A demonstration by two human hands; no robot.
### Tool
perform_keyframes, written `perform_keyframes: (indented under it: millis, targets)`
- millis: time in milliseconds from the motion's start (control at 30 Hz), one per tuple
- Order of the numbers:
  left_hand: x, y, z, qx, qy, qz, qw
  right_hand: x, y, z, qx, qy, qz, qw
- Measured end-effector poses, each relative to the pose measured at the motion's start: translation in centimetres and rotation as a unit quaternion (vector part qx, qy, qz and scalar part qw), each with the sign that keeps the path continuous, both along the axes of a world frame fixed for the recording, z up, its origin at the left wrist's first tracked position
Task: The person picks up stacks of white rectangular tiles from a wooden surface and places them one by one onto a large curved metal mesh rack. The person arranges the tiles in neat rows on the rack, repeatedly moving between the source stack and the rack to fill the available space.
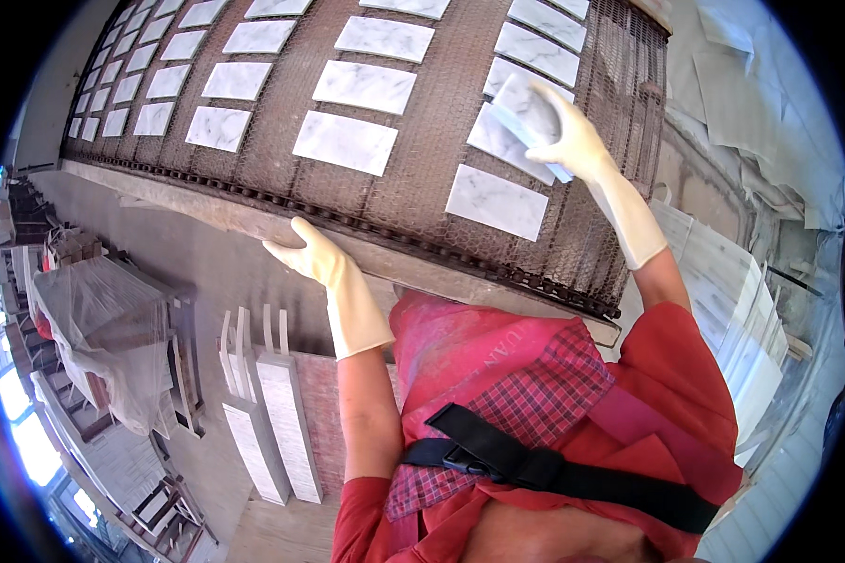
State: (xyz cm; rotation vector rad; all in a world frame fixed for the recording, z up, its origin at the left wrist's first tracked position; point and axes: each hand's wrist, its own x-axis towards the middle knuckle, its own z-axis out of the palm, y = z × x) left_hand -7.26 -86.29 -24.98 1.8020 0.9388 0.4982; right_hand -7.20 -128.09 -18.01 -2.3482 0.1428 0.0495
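My right hand (573, 141), in a cream rubber glove, is closed round a white marble tile (528, 111) with grey veins and a thick, pale bluish edge. Whether it is one tile or a small stack, I cannot tell. It is tilted over another marble tile (498, 141) that lies on the brown mesh belt (422, 188). Nearest me on the belt is a further marble tile (498, 202). My left hand (319, 258), gloved the same way, is empty beside the belt's near edge, thumb and fingers apart.
Rows of marble tiles (345, 141) run away to the left across the belt. A dark chain (300, 202) follows its near edge. Long white strips (286, 422) stand at lower left, near a plastic-wrapped stack (103, 319). Pale slabs (714, 281) lean at right.
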Motion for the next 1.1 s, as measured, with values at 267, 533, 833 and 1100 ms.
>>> perform_keyframes:
  millis: [267, 533, 833, 1100]
  targets:
    - [-0.2, 0.3, -1.1, 0.006, 0.026, 0.003, 1.000, -10.3, -5.1, 3.0, -0.008, 0.024, -0.082, 0.996]
    - [-0.3, -0.8, -0.3, -0.003, 0.057, -0.013, 0.998, -19.2, -8.0, 0.3, -0.098, 0.070, -0.041, 0.992]
    - [-0.3, -1.1, -0.5, 0.006, 0.075, -0.017, 0.997, -22.4, -6.5, -1.2, -0.227, 0.096, 0.096, 0.964]
    - [-0.7, -0.8, -1.2, 0.021, 0.069, -0.023, 0.997, -22.0, -6.7, -1.4, -0.224, 0.186, 0.115, 0.950]
